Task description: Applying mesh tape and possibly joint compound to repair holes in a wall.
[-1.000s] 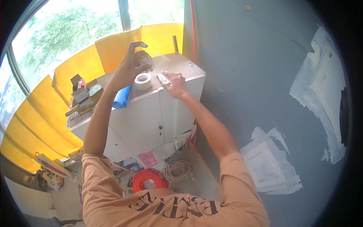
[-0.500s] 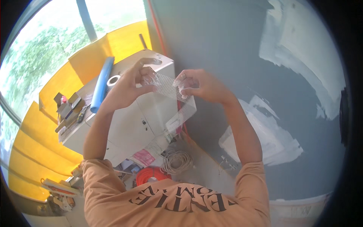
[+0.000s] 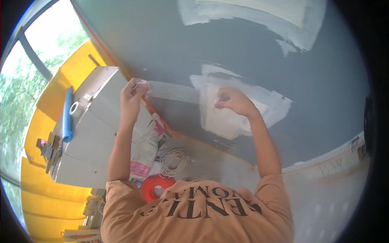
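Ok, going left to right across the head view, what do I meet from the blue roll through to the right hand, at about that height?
Blue roll → white tape roll → left hand → white mesh strip → right hand.

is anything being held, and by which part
A flat strip of white grid mesh: the left hand pinches its left end, the right hand apparently its right, though it blends there into the irregular white wall patch.
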### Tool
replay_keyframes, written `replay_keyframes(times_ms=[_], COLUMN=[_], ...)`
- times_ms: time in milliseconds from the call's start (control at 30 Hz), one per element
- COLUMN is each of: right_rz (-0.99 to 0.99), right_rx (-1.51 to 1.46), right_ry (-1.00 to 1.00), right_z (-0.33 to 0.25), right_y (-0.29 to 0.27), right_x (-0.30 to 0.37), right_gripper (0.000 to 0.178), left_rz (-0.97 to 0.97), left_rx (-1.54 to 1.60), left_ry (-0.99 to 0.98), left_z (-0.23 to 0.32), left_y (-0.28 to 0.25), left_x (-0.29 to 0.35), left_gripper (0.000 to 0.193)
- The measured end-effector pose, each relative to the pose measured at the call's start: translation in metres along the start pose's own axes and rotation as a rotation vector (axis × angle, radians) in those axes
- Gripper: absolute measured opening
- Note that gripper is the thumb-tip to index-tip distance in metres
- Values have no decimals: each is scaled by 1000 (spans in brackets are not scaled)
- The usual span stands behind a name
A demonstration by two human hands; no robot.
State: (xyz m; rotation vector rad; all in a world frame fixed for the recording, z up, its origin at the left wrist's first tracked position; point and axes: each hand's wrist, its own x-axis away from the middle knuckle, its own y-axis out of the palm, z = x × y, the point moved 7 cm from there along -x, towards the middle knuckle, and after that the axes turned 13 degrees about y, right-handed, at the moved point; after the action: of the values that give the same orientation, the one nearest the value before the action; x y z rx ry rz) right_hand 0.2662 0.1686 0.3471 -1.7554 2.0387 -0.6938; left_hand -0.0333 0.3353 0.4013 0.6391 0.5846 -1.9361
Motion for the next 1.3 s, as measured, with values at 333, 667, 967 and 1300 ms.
replay_keyframes(times_ms=[333, 667, 967, 1300], right_rz=[575, 1020, 1419, 1479], right_rx=[-729, -640, -371, -239], right_ry=[240, 223, 148, 196], right_z=[187, 275, 260, 249], right_y=[-74, -53, -54, -61], right_x=[137, 153, 126, 119], right_gripper=[31, 30, 18, 20], left_rz=[-44, -75, 47, 180], left_rx=[154, 186, 179, 25], left_ry=[-158, -206, 5, 74], left_z=[-87, -216, -279, -287], left_y=[131, 220, 241, 248], left_x=[42, 45, 3, 12], left_gripper=[16, 27, 23, 24])
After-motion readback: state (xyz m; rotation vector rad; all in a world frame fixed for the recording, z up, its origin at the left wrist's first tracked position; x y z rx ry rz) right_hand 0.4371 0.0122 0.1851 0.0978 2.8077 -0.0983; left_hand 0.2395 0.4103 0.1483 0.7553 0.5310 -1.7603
